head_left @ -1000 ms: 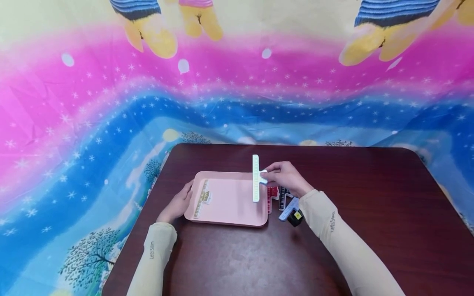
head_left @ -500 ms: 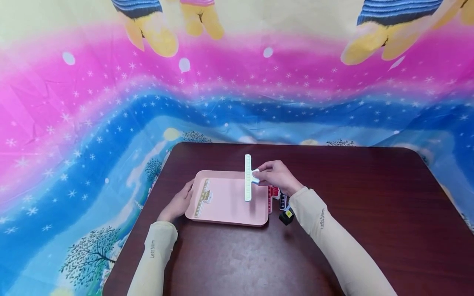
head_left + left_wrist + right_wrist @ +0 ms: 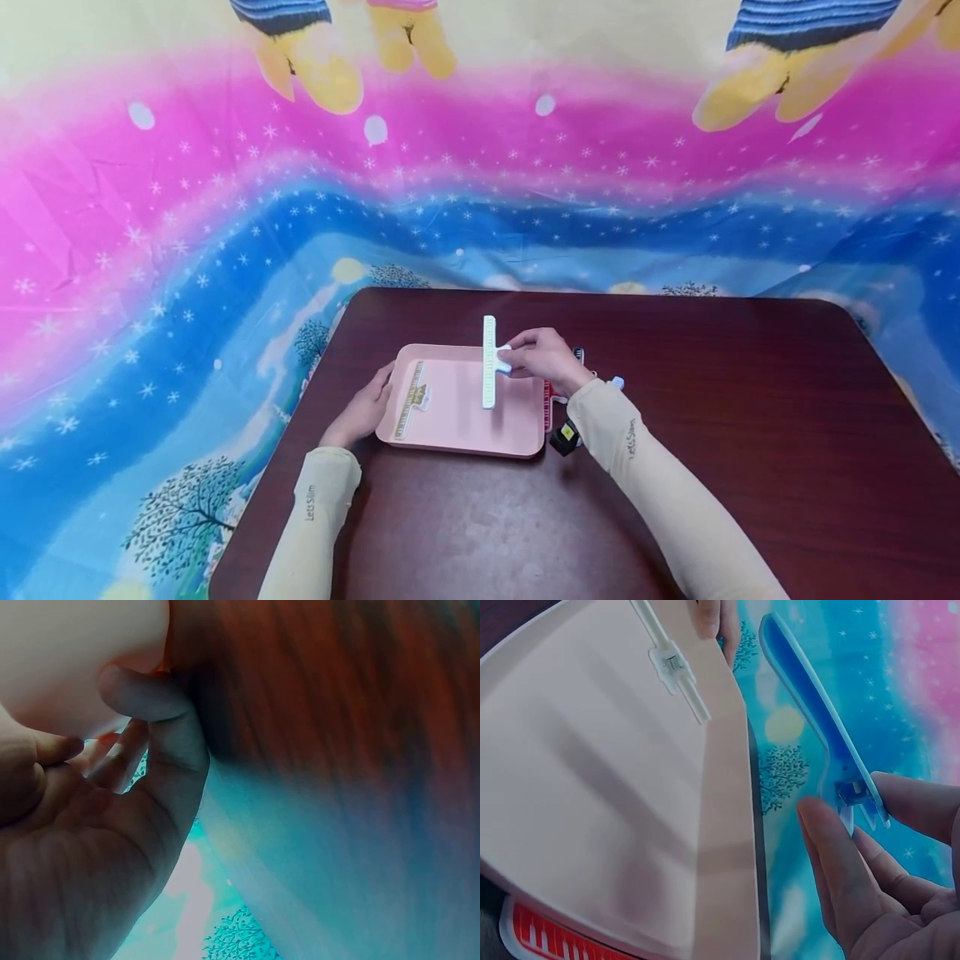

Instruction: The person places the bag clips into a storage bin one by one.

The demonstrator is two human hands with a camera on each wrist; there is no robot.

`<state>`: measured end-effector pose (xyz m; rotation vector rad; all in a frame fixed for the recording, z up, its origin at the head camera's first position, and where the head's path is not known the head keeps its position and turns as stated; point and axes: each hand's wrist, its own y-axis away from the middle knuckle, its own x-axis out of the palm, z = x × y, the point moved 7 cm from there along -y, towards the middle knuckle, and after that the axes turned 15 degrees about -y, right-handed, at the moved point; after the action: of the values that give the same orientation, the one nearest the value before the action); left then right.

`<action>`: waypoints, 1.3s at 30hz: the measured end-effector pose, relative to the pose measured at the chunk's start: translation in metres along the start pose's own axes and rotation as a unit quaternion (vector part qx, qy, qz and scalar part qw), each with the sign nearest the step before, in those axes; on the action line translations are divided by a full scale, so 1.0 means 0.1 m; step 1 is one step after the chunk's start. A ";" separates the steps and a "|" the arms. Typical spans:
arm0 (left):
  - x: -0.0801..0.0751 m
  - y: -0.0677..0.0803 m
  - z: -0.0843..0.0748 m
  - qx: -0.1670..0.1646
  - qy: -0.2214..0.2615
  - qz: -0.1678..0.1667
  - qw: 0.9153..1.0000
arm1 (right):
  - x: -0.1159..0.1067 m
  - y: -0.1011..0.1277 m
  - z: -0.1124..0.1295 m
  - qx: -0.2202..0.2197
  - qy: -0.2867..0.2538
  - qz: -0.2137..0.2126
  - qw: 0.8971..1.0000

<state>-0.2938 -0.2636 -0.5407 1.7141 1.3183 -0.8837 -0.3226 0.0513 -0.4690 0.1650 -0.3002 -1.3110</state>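
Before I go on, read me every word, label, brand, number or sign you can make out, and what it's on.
"Lets Slim": left sleeve.
"Lets Slim": right sleeve.
Too small to read: the marking on the gold clip and the yellow patch on the black block.
No numbers are readable.

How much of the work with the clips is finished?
Apparently done: a gold-patterned clip lies in the pink tray. In hand: the right hand holds a pale clip above the tray. Probably left: the red clip outside the tray and a mostly hidden dark piece beyond that hand.
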 end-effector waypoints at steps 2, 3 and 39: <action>0.00 0.00 0.00 0.001 -0.003 0.000 1.000 | 0.02 -0.03 -0.01 -0.002 -0.008 -0.001 1.000; 0.00 0.00 -0.01 0.000 -0.002 0.000 1.000 | 0.04 -0.04 -0.02 -0.002 -0.013 -0.001 1.000; -0.03 0.03 -0.04 0.003 -0.014 -0.007 1.000 | 0.69 -0.15 0.00 0.003 -0.053 0.014 0.998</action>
<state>-0.2908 -0.2616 -0.5354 1.6921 1.3120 -0.9174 -0.3211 -0.0186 -0.4645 0.0957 -0.3961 -1.2926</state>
